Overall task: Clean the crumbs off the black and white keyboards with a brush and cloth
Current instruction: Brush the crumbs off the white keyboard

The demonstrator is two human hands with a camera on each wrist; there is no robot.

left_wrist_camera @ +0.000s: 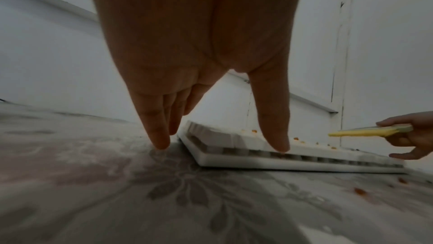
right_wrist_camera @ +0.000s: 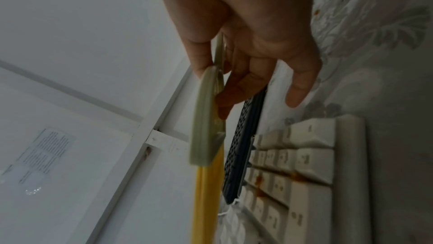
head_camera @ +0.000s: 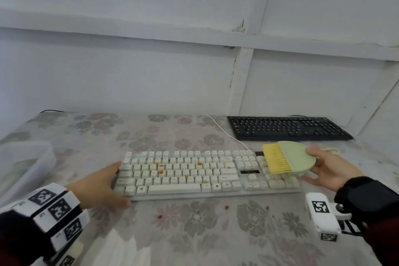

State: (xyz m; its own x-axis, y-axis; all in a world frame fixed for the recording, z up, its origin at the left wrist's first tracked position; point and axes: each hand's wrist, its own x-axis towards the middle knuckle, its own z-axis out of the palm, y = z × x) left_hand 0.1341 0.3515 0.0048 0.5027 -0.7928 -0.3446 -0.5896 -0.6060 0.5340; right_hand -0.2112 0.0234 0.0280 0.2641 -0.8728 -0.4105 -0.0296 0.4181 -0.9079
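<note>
Left hand (head_camera: 101,185) flat, fingers straight, bracing white keyboard's (head_camera: 207,174) end so it won't slide. Right hand (head_camera: 330,170) pinches brush (head_camera: 288,157), bristles over the numpad, likely ready to sweep crumbs (head_camera: 160,171).

A floral tablecloth (head_camera: 194,229), patterned with grey and faded pink blossoms, is spread over the whole work surface. A translucent plastic container (head_camera: 23,168) is seen at its left edge (the contents cannot be made out). The surface is backed by pale panelled walls (head_camera: 129,67), divided by a horizontal rail (head_camera: 151,36) and a vertical post (head_camera: 239,80); cracked paint is visible where the two meet. A dark cable (head_camera: 50,111) is visible at the far left rim of the cloth. In the right wrist view, a printed label (right_wrist_camera: 44,153) is seen fixed to a wall panel, its text too blurred to be read.
</note>
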